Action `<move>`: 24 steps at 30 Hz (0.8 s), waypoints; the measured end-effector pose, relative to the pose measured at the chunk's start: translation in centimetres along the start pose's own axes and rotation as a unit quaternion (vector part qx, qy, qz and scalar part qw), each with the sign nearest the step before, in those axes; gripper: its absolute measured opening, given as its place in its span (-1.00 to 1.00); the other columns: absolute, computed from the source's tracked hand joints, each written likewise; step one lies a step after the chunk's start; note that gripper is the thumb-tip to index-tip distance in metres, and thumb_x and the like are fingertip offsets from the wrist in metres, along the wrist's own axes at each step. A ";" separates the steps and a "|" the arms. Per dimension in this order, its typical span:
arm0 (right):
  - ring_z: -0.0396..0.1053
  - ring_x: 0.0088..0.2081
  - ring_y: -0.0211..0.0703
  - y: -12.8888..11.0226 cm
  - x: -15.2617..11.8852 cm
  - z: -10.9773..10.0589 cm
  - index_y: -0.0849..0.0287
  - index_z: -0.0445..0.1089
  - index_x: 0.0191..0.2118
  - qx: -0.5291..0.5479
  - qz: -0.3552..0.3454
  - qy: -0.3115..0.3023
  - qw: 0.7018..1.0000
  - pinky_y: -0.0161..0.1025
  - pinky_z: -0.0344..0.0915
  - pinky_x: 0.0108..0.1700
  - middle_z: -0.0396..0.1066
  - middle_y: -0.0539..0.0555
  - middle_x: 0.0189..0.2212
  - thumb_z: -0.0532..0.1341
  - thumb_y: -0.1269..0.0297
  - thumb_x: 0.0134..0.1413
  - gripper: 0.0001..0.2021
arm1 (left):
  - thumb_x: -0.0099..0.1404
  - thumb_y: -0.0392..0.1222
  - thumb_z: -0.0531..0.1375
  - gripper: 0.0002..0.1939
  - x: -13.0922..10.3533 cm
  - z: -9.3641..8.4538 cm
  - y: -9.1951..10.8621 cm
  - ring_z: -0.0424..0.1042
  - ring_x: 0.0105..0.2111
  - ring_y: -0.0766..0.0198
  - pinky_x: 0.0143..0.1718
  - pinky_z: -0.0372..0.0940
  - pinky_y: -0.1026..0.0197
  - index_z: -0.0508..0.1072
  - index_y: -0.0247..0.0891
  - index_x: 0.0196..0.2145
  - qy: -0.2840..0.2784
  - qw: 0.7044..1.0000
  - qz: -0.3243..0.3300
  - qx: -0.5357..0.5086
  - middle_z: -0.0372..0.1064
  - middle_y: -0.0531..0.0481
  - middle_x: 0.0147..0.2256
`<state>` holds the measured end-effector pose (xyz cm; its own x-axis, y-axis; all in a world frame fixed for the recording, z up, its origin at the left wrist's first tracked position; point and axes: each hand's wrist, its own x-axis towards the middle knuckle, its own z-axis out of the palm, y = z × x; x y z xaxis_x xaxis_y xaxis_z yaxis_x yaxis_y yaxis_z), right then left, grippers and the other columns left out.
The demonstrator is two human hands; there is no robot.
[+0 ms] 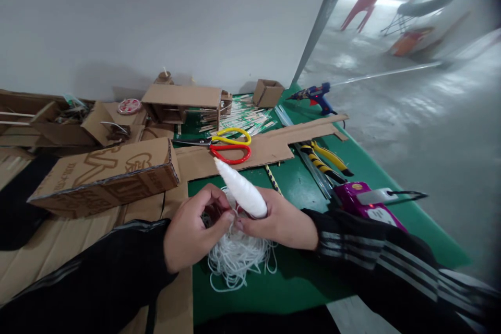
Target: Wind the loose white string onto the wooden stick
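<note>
My right hand [276, 219] is closed around the base of a white, pointed cone [242, 188], which tilts up and to the left; whether it is wound thread or something else I cannot make out. My left hand [199, 227] pinches a strand of white cord close beside the cone's base, with thumb and forefinger nearly meeting the right thumb. Below both hands lies a loose, tangled heap of white cord [238, 261] on the green tabletop [305, 284]. Just beyond the cone's tip rest scissors [230, 146] with one yellow and one red handle loop.
A long cardboard box [105, 175] stands at the left. Behind are a cardboard structure [183, 95], several thin sticks [246, 115] and a small open box [268, 93]. To the right lie a glue gun [313, 96], yellow-black pliers [324, 159] and a purple power strip [362, 201].
</note>
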<state>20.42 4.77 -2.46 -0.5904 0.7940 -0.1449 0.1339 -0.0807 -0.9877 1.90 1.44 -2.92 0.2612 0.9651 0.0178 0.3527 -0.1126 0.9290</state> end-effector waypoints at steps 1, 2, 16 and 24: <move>0.15 -0.46 -0.33 0.1 0.0 0.0 0.24 0.33 -0.40 -0.006 -0.001 0.005 1.000 -0.36 0.16 -0.43 0.25 -0.07 -0.50 0.31 0.34 -0.13 -0.85 | 0.26 -0.25 0.15 -0.92 0.0 0.0 0.0 0.39 -0.37 0.27 -0.33 0.28 0.22 0.26 -0.20 -0.33 0.000 1.000 0.003 0.005 0.34 0.04 -0.39; 0.14 -0.46 -0.34 0.1 0.0 0.0 0.24 0.32 -0.43 -0.010 -0.001 0.011 1.000 -0.36 0.15 -0.43 0.24 -0.07 -0.51 0.29 0.35 -0.12 -0.87 | 0.26 -0.25 0.15 -0.92 -0.1 0.0 0.1 0.39 -0.38 0.27 -0.34 0.28 0.22 0.26 -0.20 -0.33 -0.001 1.000 0.006 0.009 0.34 0.04 -0.38; -0.01 -0.75 -0.48 1.0 0.4 -0.6 0.23 0.32 -0.41 0.139 0.116 -0.046 0.982 -0.46 -0.06 -0.74 0.13 -0.19 -0.73 0.35 0.24 -0.15 -0.77 | 0.11 -0.45 0.14 -0.84 -0.2 -0.2 0.2 0.25 -0.37 0.21 -0.32 0.17 0.17 0.34 -0.21 -0.45 0.042 0.958 0.177 0.221 0.38 0.06 -0.46; 0.05 -0.71 -0.47 0.5 0.4 -0.5 0.28 0.38 -0.38 0.122 0.086 -0.015 0.989 -0.44 -0.05 -0.71 0.19 -0.17 -0.72 0.38 0.22 -0.12 -0.75 | 0.13 -0.26 0.27 -0.88 -0.2 -0.3 0.5 0.35 -0.23 0.19 -0.17 0.22 0.14 0.45 -0.24 -0.33 0.049 0.971 0.154 0.176 0.46 -0.01 -0.28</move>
<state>20.67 5.37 -3.02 -0.6000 0.7375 -0.3100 0.0401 -0.3593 -0.9323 1.73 1.31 -2.37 0.3218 0.8891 0.3253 0.5616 -0.4559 0.6905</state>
